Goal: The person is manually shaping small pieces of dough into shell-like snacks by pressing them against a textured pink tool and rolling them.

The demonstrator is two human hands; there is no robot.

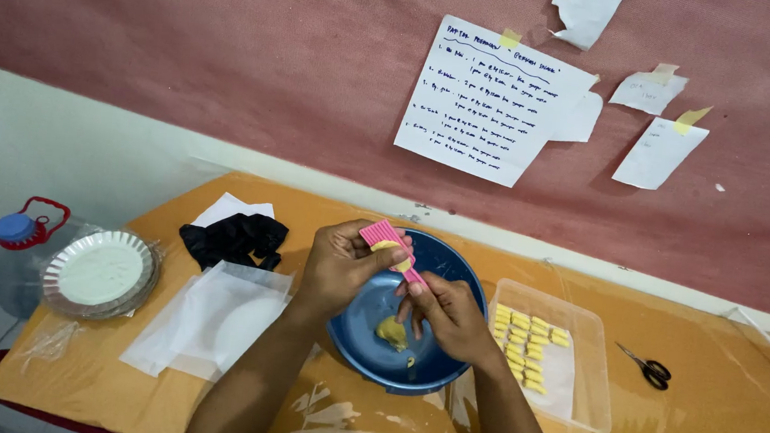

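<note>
Head view: both hands (343,264) on pink ridged board (389,243)

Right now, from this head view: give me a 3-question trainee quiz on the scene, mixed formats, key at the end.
1. True or false: the left hand holds a pink ridged board above the blue bowl.
2. Multiple choice: where do the shaped yellow dough pieces lie? A) in the blue bowl B) in the clear tray right of the bowl C) on the foil plates
3. Fill in: the tool lying on the table right of the tray is a pair of ____.

Key
1. True; the right hand meets it, pressing dough on the board.
2. B; only a dough lump sits in the bowl.
3. scissors
</note>
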